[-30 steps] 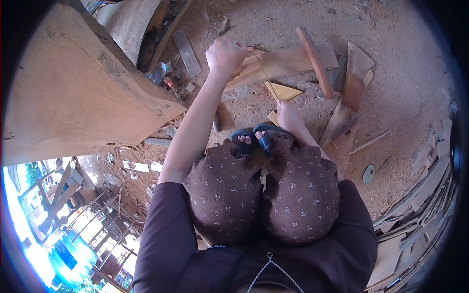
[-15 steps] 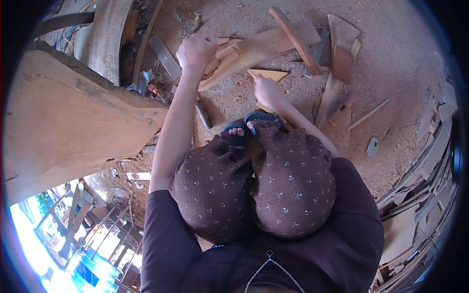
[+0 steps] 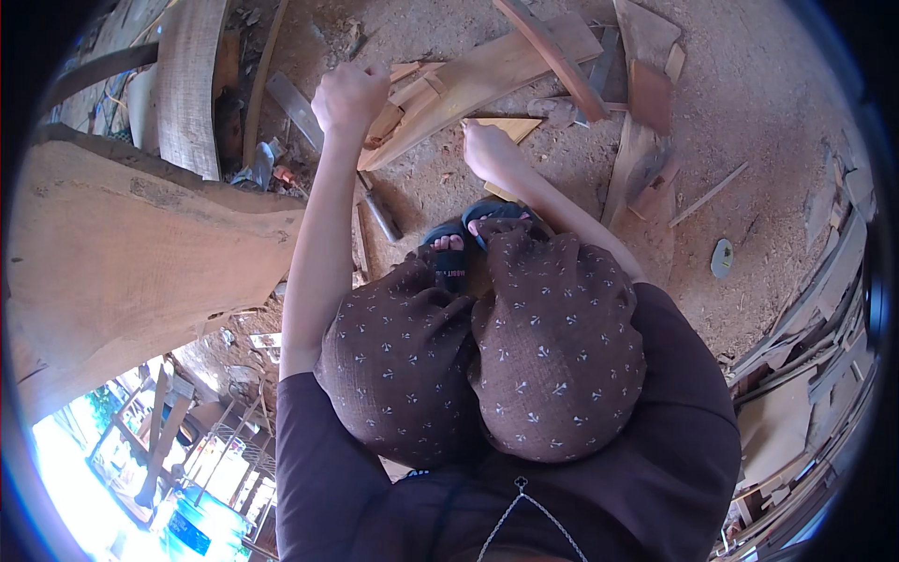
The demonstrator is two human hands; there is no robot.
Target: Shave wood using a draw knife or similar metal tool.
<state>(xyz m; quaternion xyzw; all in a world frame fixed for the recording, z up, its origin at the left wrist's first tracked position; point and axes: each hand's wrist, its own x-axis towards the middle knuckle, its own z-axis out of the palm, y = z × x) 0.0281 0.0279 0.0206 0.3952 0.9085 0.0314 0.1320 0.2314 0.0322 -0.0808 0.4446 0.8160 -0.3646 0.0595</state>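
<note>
Plank (image 3: pixel 506 73): on the ground, slanting from near our left wrist out rightward.
Wooden triangle (image 3: pixel 521 127): just on the plank's near side.
Right hand (image 3: pixel 489 151): curled, nearer the triangle; we cannot tell its hold.
Left hand (image 3: pixel 350 99): a fist left of the plank, contents hidden.

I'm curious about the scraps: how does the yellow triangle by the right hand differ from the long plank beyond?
The yellow triangle is small; the long plank is far longer and broader. The yellow triangle is brighter, the long plank duller. Both are wooden, lying on the ground.
</note>
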